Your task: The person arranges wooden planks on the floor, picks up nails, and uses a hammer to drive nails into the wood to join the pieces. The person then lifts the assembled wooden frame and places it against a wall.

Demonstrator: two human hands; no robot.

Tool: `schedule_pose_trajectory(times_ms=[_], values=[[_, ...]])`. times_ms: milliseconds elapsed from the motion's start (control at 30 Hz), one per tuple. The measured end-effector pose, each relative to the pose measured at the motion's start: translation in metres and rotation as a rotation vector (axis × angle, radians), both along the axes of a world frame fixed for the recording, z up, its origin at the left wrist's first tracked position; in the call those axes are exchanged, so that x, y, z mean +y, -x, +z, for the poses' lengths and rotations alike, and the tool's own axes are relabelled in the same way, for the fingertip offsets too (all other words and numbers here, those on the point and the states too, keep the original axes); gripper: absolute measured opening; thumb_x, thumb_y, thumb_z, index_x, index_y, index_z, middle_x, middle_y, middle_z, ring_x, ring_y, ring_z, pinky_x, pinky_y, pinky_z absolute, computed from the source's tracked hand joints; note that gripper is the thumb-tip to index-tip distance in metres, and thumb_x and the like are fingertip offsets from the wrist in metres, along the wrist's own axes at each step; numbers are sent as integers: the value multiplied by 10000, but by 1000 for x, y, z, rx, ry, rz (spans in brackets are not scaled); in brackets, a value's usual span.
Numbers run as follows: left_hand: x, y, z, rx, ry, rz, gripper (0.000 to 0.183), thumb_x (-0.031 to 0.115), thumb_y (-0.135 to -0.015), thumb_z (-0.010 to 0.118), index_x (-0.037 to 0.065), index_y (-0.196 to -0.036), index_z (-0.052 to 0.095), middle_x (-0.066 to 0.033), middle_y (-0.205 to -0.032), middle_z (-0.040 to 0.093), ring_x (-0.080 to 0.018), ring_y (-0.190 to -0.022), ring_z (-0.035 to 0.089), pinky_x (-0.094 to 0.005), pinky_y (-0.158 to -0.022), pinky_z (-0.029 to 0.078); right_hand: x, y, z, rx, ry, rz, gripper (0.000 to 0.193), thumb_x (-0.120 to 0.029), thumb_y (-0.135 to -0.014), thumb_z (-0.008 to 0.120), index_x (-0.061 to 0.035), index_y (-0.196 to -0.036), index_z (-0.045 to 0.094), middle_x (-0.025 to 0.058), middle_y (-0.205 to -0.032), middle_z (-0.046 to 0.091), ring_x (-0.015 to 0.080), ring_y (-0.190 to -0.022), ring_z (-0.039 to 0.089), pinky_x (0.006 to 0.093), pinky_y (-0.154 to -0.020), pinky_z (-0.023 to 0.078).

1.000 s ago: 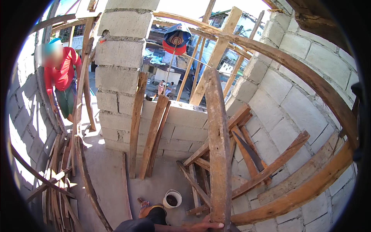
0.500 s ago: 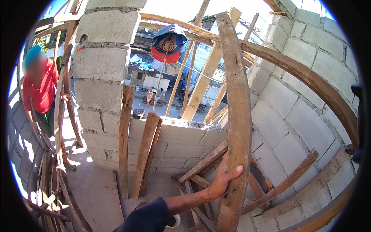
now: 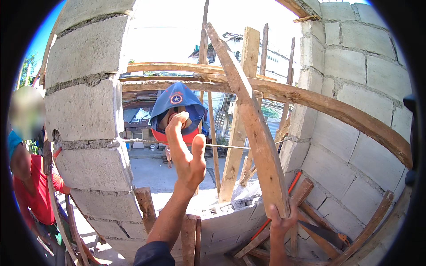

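A long, rough wooden plank (image 3: 257, 128) slants up in front of the window opening. Near its lower end my right hand (image 3: 283, 221) grips it, thumb on the left edge and fingers on the right. My left hand (image 3: 188, 164) is raised at a blue cap with a red brim (image 3: 171, 99). Its thumb stands apart, and its stretched finger reaches to the cap's hollow. The fingertips overlap the cap, so whether they touch something inside cannot be made out. Behind the plank and the left hand, a thin metal rod (image 3: 222, 146) crosses the opening.
Curved-looking timber beams (image 3: 337, 106) span the opening. Grey block walls (image 3: 84, 106) stand left and right. Loose boards and a handsaw (image 3: 326, 231) with an orange handle lie at lower right, beside a thin orange bar (image 3: 294, 182). A person in red (image 3: 37, 188) stands at far left.
My left hand has let go of the plank and moved up to the cap. My right hand has come into view, holding the plank, whose top now leans further left. The view has shifted.
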State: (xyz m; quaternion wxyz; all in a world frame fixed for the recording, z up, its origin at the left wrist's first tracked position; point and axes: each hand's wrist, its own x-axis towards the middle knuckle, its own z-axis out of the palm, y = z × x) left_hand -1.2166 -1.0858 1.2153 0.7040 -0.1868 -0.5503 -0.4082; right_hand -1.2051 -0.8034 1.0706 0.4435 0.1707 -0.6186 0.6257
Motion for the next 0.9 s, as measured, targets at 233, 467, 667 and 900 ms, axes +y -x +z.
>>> schedule_pose_trajectory(times_ms=[233, 467, 667, 900], values=[[-169, -53, -105, -90, -41, 605, 122, 86, -945, 632, 9, -1020, 574, -149, -1126, 553, -304, -1127, 521, -450, -1007, 396, -95, 94, 182, 165, -44, -5, 299, -107, -794, 817, 32, -963, 614, 99, -816, 690, 153, -769, 657, 331, -711, 549], [-213, -66, -166, -243, -80, 722, 90, 96, -960, 602, 12, -971, 571, -134, -1134, 543, -270, -1079, 529, -425, -941, 422, -146, 99, 114, 586, -384, -264, 510, -66, -716, 863, 2, -1154, 611, 272, -1110, 648, 398, -980, 699, 423, -791, 599], [-227, -35, -189, -257, -172, 726, 171, 168, -1003, 563, 0, -980, 548, -135, -1151, 520, -244, -1052, 505, -419, -887, 429, -191, 166, 90, 512, -139, -302, 507, -42, -699, 858, -35, -1147, 623, 232, -1132, 669, 369, -980, 687, 398, -824, 584], [-237, -9, -218, -265, -159, 1075, 255, 264, -1026, 578, 10, -1027, 549, -202, -1312, 482, -341, -1291, 451, -522, -1070, 392, -248, 313, 234, 624, -59, -254, 344, -130, -747, 803, -42, -1050, 667, 175, -897, 680, 370, -823, 686, 442, -733, 544]])
